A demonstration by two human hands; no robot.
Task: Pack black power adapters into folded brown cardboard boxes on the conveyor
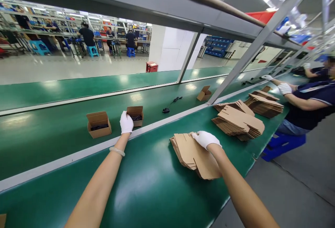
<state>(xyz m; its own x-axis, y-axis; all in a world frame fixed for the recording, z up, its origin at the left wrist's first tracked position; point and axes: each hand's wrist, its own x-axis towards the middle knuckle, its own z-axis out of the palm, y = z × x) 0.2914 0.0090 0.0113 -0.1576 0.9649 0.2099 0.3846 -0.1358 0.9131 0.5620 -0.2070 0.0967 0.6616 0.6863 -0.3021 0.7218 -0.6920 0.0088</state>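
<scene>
My left hand, in a white glove, grips the left side of a small open cardboard box on the green conveyor belt. Black cable shows inside that box. To its left stands another open cardboard box, also with dark cable in it. My right hand, gloved too, has its fingers closed on the upper edge of a stack of flat cardboard box blanks on the green worktable. Its fingertips are partly hidden, so how many blanks they pinch does not show.
More stacks of box blanks lie to the right. A black adapter with cable and an open box sit farther along the belt. A slanting metal post rises beside the belt. A co-worker sits at the right.
</scene>
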